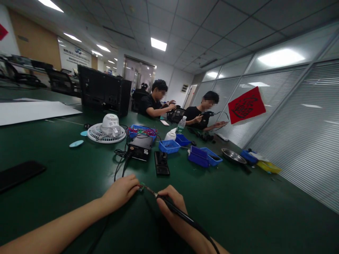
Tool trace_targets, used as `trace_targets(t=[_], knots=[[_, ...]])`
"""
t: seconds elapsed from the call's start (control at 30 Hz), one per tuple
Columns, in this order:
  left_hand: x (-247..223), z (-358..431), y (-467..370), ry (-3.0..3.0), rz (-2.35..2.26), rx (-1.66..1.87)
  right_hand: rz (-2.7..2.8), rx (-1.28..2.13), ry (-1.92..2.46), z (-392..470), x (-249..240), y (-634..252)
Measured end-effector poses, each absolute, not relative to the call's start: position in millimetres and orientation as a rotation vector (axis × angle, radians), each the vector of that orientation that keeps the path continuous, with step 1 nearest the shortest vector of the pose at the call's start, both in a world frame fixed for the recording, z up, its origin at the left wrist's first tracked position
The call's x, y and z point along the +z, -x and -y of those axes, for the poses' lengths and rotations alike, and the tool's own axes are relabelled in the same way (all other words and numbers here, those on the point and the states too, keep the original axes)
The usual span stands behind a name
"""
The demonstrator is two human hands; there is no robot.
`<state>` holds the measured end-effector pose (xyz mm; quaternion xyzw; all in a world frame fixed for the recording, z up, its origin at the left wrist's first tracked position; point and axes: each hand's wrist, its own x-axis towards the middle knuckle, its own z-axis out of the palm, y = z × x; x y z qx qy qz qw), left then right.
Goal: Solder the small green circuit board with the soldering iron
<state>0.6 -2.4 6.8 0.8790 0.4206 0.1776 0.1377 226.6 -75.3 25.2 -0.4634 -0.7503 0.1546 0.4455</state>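
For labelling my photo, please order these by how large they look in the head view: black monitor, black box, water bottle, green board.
1. Black monitor
2. Black box
3. Water bottle
4. Green board, at the left hand

Small green piece [142, 187] at the left hand [122, 191] — details too small to tell, black slab [22, 173] and white sheet [31, 112] cut off by left edge, wall lettering [76, 57] blurred.

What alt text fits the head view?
The right hand points a soldering iron at a small green part at the left hand's fingertips, over a green table. Beyond are a black box, blue trays and a white fan housing; two people sit farther back.
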Motion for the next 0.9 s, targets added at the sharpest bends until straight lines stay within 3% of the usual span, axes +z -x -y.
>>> trace_targets(t=[0.9], knots=[[1.8, 1.4, -0.4, -2.522, -1.228, 0.552, 1.887, 0.395, 1.171, 76.6, 23.6, -225.4]])
